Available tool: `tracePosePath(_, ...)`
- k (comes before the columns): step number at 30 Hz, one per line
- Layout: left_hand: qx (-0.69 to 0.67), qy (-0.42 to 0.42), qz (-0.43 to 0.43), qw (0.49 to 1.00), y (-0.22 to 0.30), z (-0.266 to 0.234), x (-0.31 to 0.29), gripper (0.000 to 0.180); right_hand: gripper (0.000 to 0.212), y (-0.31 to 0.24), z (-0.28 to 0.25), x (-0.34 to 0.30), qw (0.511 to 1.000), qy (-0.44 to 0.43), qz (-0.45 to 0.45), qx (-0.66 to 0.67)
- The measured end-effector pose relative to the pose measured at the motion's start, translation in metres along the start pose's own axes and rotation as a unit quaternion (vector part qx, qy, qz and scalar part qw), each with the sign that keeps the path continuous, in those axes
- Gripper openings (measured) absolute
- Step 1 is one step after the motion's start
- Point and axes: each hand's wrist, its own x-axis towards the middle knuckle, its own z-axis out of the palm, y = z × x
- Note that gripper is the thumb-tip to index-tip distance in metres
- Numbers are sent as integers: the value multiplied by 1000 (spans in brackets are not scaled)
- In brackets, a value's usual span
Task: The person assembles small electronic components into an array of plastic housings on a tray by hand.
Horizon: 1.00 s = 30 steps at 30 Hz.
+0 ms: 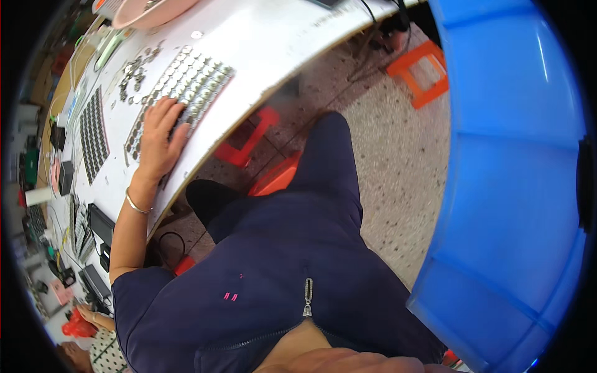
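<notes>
My left hand [161, 138] reaches over the white table and lies on a flat panel [198, 79] set with rows of round, silvery metal pieces. Its fingers are stretched out on the near part of the panel, the thumb a little apart, and I see nothing held in them. Past the fingertips, loose small metal pieces [135, 76] are scattered on the tabletop. A second, darker panel with rows of round pieces [94, 137] lies farther left. My right hand does not show; skin at the bottom edge is too cut off to make out.
A large blue plastic bin [507, 205] fills the right side, very close. The white table [267, 46] carries a pink basin [149, 13] at its far end. Red plastic stools [252, 138] and an orange stool [423, 74] stand below. Another person's dotted sleeve [107, 351] shows lower left.
</notes>
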Motion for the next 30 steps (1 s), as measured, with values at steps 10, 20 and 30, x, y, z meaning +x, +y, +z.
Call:
tracePosePath(10,-163,-140,148,965,147,35,-19,41,54,72,68,-144,931,-174,313,-71)
tracePosePath(20,102,-160,-276,942,36,181,19,79,66,162,322,-328,887,-349,299,-48)
tracePosePath(30,-39,-162,-60,984,181,88,46,31,81,60,388,-351,805,-440,396,30)
